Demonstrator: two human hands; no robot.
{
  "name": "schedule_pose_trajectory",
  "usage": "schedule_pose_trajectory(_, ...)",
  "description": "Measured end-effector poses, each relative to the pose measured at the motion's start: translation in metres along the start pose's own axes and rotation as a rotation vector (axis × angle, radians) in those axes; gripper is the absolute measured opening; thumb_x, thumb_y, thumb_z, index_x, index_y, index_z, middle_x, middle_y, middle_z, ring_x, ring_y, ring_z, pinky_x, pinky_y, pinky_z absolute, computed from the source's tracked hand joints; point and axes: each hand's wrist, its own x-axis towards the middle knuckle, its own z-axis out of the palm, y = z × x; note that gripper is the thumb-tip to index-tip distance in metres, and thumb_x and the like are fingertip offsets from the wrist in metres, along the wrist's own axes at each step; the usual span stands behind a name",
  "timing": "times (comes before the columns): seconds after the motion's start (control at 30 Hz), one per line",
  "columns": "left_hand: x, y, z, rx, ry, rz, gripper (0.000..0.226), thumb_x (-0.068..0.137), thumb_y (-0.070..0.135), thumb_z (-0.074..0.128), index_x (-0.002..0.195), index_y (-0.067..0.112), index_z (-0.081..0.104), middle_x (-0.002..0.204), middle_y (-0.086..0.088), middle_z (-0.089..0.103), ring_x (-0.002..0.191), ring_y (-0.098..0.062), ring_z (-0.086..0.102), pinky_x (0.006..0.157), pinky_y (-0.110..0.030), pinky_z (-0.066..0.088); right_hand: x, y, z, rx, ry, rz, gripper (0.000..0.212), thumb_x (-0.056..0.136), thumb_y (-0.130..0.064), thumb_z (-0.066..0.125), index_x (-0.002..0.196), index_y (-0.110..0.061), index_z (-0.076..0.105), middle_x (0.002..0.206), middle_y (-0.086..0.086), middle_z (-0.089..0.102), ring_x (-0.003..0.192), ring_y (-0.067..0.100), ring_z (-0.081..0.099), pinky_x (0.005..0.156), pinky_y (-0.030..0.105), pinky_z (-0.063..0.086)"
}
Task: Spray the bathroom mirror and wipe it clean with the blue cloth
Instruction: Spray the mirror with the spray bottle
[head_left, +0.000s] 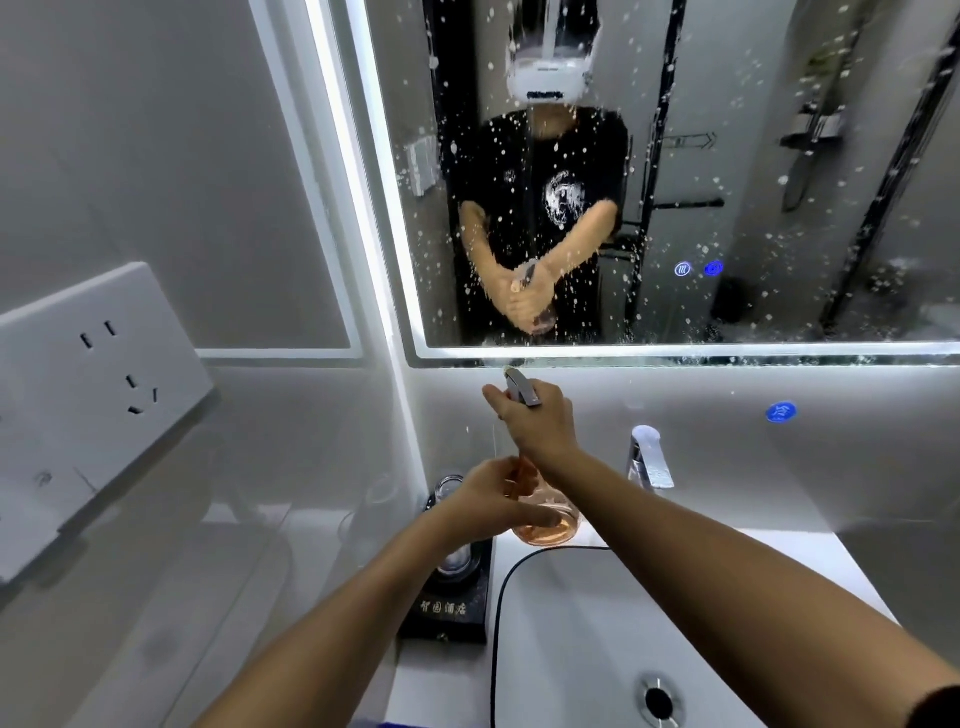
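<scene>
spraying mirror (675, 171), droplets already all over it.
r hand (540, 421) clamped on spray bottle (545, 519) head below mirror edge, l hand (498, 501) gripping its body; aim nozzle higher & sweep evenly. blue cloth not seen.

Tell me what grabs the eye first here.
The mirror, speckled with white droplets, fills the upper right. Just below its lit lower edge, both hands hold a spray bottle with orange liquid: the right hand at the trigger, the left hand around the body, above the sink.
</scene>
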Motion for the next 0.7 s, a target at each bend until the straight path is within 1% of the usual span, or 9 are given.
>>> schedule_pose_trajectory(0.1, -0.007, 0.001, -0.007, 0.030, 0.030, -0.011, 0.053, 0.073, 0.024, 0.083, 0.118, 0.010, 0.060, 0.108, -0.005, 0.068, 0.099, -0.017, 0.065, 0.090, -0.033, 0.053, 0.001, -0.004, 0.008, -0.008, -0.028, -0.009, 0.035, 0.088, -0.042, 0.063, 0.076, -0.009, 0.060, 0.069, 0.003, 0.058, 0.069, 0.022, 0.056, 0.068, 0.036, 0.046)
schedule_pose_trajectory(0.2, -0.013, 0.001, -0.016, 0.042, 0.042, -0.023, 0.053, 0.074, 0.023, 0.082, 0.120, 0.011, 0.059, 0.108, -0.001, 0.067, 0.100, -0.016, 0.063, 0.089, -0.029, 0.051, 0.000, -0.009, 0.015, 0.016, -0.029, -0.012, 0.036, 0.088, -0.042, 0.064, 0.081, -0.006, 0.063, 0.072, 0.004, 0.060, 0.074, 0.025, 0.059, 0.072, 0.039, 0.049)
schedule_pose_trajectory(0.3, -0.018, 0.001, -0.022, 0.043, 0.063, -0.044, 0.052, 0.075, 0.020, 0.082, 0.120, 0.009, 0.059, 0.109, -0.003, 0.066, 0.101, -0.018, 0.062, 0.085, -0.026, 0.049, -0.001, -0.016, 0.024, 0.039, -0.034, -0.019, 0.036, 0.089, -0.041, 0.063, 0.084, -0.005, 0.065, 0.075, 0.007, 0.064, 0.073, 0.023, 0.060, 0.068, 0.035, 0.048)
schedule_pose_trajectory(0.37, -0.020, 0.001, -0.026, 0.045, 0.072, -0.050, 0.051, 0.076, 0.018, 0.081, 0.120, 0.007, 0.058, 0.108, -0.003, 0.064, 0.101, -0.018, 0.061, 0.083, -0.025, 0.047, -0.002, -0.021, 0.029, 0.049, -0.025, -0.021, 0.035, 0.090, -0.039, 0.062, 0.080, -0.006, 0.062, 0.068, 0.002, 0.059, 0.064, 0.016, 0.054, 0.059, 0.027, 0.041)
schedule_pose_trajectory(0.43, -0.022, 0.000, -0.028, 0.045, 0.072, -0.050, 0.049, 0.076, 0.016, 0.080, 0.119, 0.007, 0.059, 0.106, -0.003, 0.064, 0.097, -0.017, 0.061, 0.082, -0.025, 0.048, -0.004, -0.024, 0.032, 0.037, -0.001, -0.011, 0.035, 0.091, -0.039, 0.062, 0.074, -0.008, 0.059, 0.062, -0.001, 0.053, 0.058, 0.010, 0.047, 0.053, 0.025, 0.033)
schedule_pose_trajectory(0.53, -0.024, -0.002, -0.032, 0.047, 0.090, -0.048, 0.051, 0.074, 0.019, 0.080, 0.120, 0.012, 0.060, 0.112, -0.004, 0.068, 0.104, -0.019, 0.064, 0.092, -0.035, 0.053, -0.005, -0.028, 0.034, 0.018, 0.040, 0.029, 0.042, 0.091, -0.036, 0.063, 0.060, -0.010, 0.052, 0.055, 0.000, 0.049, 0.053, 0.009, 0.041, 0.050, 0.026, 0.028)
schedule_pose_trajectory(0.57, -0.024, -0.003, -0.033, 0.047, 0.097, -0.048, 0.052, 0.073, 0.019, 0.081, 0.121, 0.013, 0.060, 0.113, -0.004, 0.068, 0.105, -0.019, 0.064, 0.093, -0.036, 0.053, -0.005, -0.029, 0.034, 0.022, 0.049, 0.043, 0.043, 0.091, -0.035, 0.063, 0.058, -0.010, 0.051, 0.053, 0.000, 0.048, 0.052, 0.010, 0.041, 0.049, 0.027, 0.028)
schedule_pose_trajectory(0.63, -0.025, -0.004, -0.034, 0.035, 0.097, -0.050, 0.053, 0.074, 0.019, 0.081, 0.122, 0.012, 0.059, 0.113, -0.003, 0.068, 0.105, -0.019, 0.064, 0.092, -0.033, 0.052, -0.005, -0.030, 0.036, 0.036, 0.051, 0.055, 0.042, 0.091, -0.035, 0.063, 0.058, -0.010, 0.051, 0.053, 0.001, 0.049, 0.052, 0.012, 0.042, 0.050, 0.028, 0.029)
schedule_pose_trajectory(0.7, -0.027, -0.004, -0.035, 0.031, 0.098, -0.052, 0.053, 0.074, 0.019, 0.081, 0.121, 0.012, 0.059, 0.112, -0.004, 0.068, 0.104, -0.019, 0.064, 0.090, -0.032, 0.052, -0.007, -0.031, 0.038, 0.047, 0.024, 0.033, 0.040, 0.090, -0.036, 0.063, 0.061, -0.009, 0.055, 0.058, 0.004, 0.056, 0.057, 0.017, 0.052, 0.052, 0.026, 0.033)
